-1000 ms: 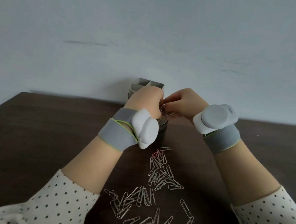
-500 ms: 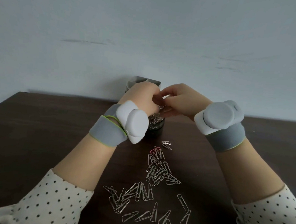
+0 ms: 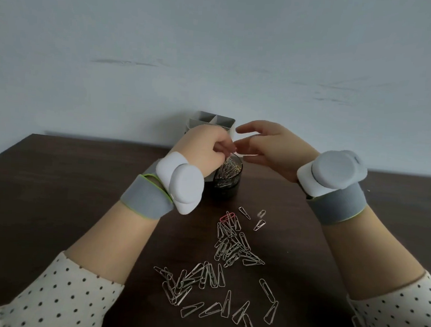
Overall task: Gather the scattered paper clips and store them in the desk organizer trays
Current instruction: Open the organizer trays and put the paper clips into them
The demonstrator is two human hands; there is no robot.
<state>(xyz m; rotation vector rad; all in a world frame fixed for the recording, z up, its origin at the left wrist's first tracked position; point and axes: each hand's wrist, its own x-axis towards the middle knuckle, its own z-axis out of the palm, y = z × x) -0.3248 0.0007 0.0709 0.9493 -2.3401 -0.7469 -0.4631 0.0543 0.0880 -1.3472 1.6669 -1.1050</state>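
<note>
Dark brown wooden tabletop (image 3: 53,203) abuts a plain pale wall (image 3: 217,48). Left hand (image 3: 205,147) pinches silver wire paper clips (image 3: 228,168) over the dark round cup (image 3: 229,187); right hand (image 3: 274,147) spread.

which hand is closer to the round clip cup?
Left. The left hand is pinched directly over the clip cup; the right hand is open, above and to its right.

My dark wooden table (image 3: 53,203) carries a spread of loose paper clips (image 3: 229,246) in front of me, one red clip (image 3: 227,217) among them. Farther back stand a dark round cup (image 3: 226,187) full of clips and a grey divided organizer (image 3: 212,121).
</note>
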